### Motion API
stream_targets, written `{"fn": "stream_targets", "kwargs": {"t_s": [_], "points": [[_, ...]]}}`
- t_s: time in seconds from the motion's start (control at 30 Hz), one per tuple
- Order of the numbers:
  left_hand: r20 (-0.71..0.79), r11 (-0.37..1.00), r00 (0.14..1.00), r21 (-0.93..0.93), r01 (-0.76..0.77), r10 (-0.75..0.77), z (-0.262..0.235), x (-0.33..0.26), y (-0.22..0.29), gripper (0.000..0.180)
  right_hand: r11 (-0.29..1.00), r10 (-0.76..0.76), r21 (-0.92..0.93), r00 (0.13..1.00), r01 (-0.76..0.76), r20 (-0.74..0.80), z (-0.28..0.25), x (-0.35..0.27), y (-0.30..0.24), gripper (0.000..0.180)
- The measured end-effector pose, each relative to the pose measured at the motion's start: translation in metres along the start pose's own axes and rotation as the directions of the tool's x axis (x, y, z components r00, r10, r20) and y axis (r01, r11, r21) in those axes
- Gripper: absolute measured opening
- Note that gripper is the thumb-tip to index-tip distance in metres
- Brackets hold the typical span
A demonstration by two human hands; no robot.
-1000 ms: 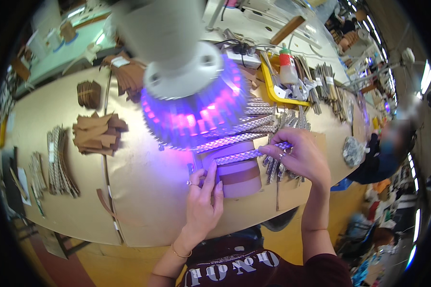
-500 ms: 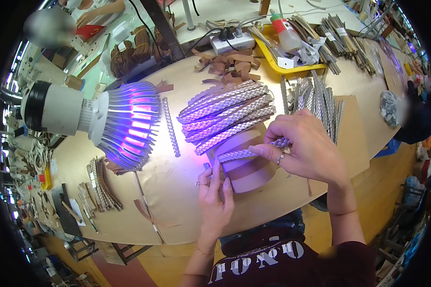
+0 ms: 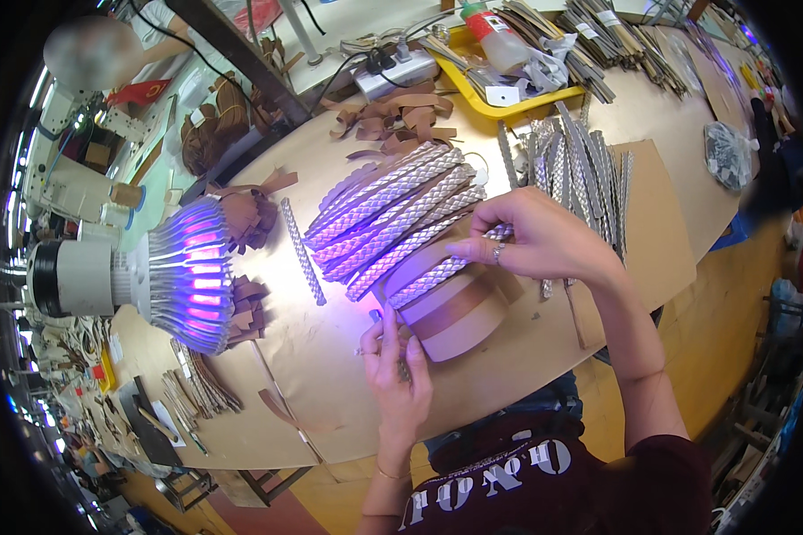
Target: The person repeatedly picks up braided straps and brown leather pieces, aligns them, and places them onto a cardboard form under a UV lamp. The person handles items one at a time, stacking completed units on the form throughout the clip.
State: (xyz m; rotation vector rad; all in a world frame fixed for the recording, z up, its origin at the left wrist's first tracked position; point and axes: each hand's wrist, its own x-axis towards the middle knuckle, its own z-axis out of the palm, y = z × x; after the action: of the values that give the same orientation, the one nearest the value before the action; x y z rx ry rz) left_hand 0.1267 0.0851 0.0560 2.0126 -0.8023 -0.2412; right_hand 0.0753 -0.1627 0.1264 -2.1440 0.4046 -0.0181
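Observation:
A silver braided strip (image 3: 426,283) runs between my two hands across the front of a rounded, tan-and-brown banded form (image 3: 464,325). My right hand (image 3: 531,236), wearing a ring, pinches the strip's right part between thumb and fingers; a short tail shows past the fingers. With fingertips at the strip's left end, my left hand (image 3: 397,370) presses it against the form's edge; its thumb lies close to the form's side. Several similar silver braids (image 3: 393,214) lie side by side over the form, just beyond the strip.
A lit finned lamp (image 3: 187,276) stands left, near a loose braid (image 3: 302,254). Brown leather scraps (image 3: 393,116) lie beyond the form. Right of it are bundled braids (image 3: 571,178) on a cardboard sheet (image 3: 656,223). A yellow tray (image 3: 509,109) holds a bottle. Another person is at far left.
The view has shifted, so the lamp appears lower and further left. My right hand has brought the strip closer along the form, and less of its tail shows. Both hands keep their hold.

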Motion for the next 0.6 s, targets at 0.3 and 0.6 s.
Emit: {"fn": "stream_targets", "kwargs": {"t_s": [0.3,0.6], "points": [[0.015,0.998,1.0,0.057,0.01,-0.011,-0.002,0.001,0.005,0.047,0.974,0.047,0.224,0.999,-0.045,-0.001,0.02,0.0,0.026,0.04],[0.015,0.997,1.0,0.071,0.024,-0.025,-0.001,0.0,0.006,0.05,0.825,0.288,0.493,0.956,-0.276,0.052,0.046,-0.004,0.044,0.039]]}}
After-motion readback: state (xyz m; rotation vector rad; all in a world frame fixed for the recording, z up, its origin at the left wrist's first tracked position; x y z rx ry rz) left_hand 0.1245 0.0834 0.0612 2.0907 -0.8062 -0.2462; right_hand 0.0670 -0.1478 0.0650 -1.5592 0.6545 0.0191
